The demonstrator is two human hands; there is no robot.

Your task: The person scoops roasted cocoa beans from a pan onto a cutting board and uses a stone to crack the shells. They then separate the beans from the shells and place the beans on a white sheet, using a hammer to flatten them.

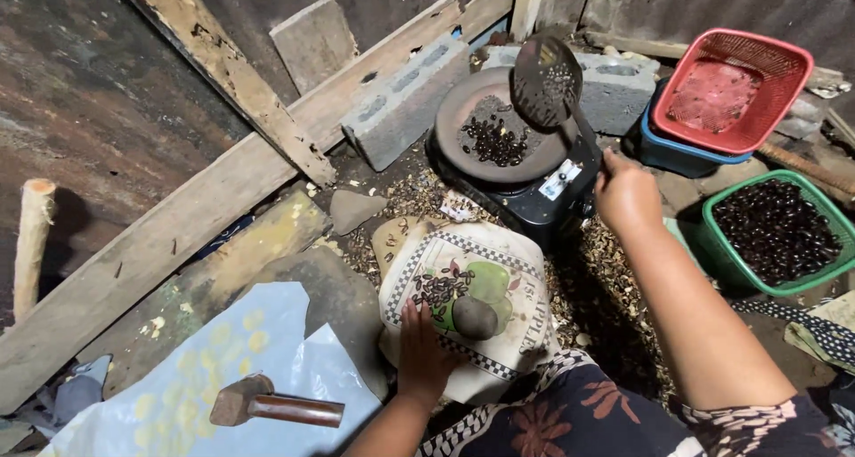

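My right hand [626,192] grips the handle of a dark slotted ladle [545,81], held above a round pan [481,123] on a black stove [543,194]. Several dark seeds lie in the pan and a few in the ladle's bowl. My left hand [422,354] rests flat on a patterned cloth [472,288] that carries a small heap of dark seeds [441,288] and a rounded grey stone [475,318].
A green basket [728,261] full of dark seeds sits at the right, a red basket [730,78] on a blue tub behind it. Concrete blocks [405,101] and wooden planks [223,199] line the back. A hammer [276,406] lies on a blue sheet at lower left. Shell scraps litter the ground.
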